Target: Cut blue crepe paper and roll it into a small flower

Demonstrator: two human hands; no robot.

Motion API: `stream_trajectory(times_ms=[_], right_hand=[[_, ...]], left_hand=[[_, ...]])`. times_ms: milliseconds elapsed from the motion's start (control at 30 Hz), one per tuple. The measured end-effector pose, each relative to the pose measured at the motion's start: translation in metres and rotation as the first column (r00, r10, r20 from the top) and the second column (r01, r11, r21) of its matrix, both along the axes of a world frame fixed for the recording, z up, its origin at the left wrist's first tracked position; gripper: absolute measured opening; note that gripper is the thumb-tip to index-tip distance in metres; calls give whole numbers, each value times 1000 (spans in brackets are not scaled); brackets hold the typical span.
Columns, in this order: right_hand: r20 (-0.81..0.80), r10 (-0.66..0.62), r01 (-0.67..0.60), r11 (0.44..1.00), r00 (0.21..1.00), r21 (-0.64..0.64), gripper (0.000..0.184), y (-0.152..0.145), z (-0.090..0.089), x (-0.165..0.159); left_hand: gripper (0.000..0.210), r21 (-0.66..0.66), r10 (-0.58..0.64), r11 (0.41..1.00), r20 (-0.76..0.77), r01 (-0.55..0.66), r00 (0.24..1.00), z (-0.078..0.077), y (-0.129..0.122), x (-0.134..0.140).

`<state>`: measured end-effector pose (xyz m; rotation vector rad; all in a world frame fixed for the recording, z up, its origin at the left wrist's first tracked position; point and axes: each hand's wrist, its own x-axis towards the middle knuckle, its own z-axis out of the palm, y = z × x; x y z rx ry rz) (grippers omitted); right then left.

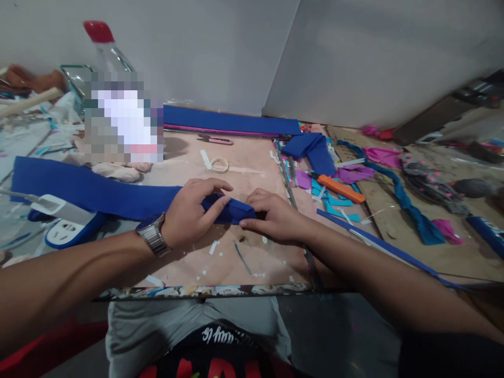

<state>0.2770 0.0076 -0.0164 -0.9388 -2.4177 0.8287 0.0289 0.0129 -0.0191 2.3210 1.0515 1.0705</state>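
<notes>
A long blue fabric strip [118, 186] runs along the table from the far left to my hands, and its right end is folded over. My left hand [197, 210], with a metal watch [153, 234] on the wrist, grips the strip near that end, thumb on top. At the folded tip, my right hand [271, 212] pinches the fabric between thumb and fingers. Beyond the hands lie a roll of tape [219, 165] and small pink-handled thread snips [216, 140].
A white-and-blue power strip [71, 228] sits at the left by a red-capped bottle [98, 31]. To the right lie an orange utility knife [340, 189], fabric scraps and another folded blue strip [311, 149]. A wall [220, 58] closes the back.
</notes>
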Motion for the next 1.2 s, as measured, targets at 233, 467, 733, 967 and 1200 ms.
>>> stream_trajectory(times_ms=[233, 467, 733, 967, 1200], right_hand=[[-9, -80, 80, 997, 997, -4, 30, -5, -3, -5], [45, -159, 160, 987, 986, -16, 25, -8, -5, -8], [-29, -190, 189, 981, 981, -34, 26, -11, 1, -10], [-157, -292, 302, 952, 944, 43, 41, -16, -1, -10], [-178, -280, 300, 948, 944, 101, 36, -15, 0, -9]], left_hand=[[18, 70, -9, 997, -6, 10, 1000, 3, -2, 0], [19, 63, 4, 998, -3, -4, 1000, 2, -2, 0], [16, 19, 15, 1000, 2, -15, 1000, -2, -1, 0], [17, -20, 3, 1000, 30, -3, 1000, -2, -2, 0], [19, -99, 20, 995, 81, -12, 996, -3, 0, 1]])
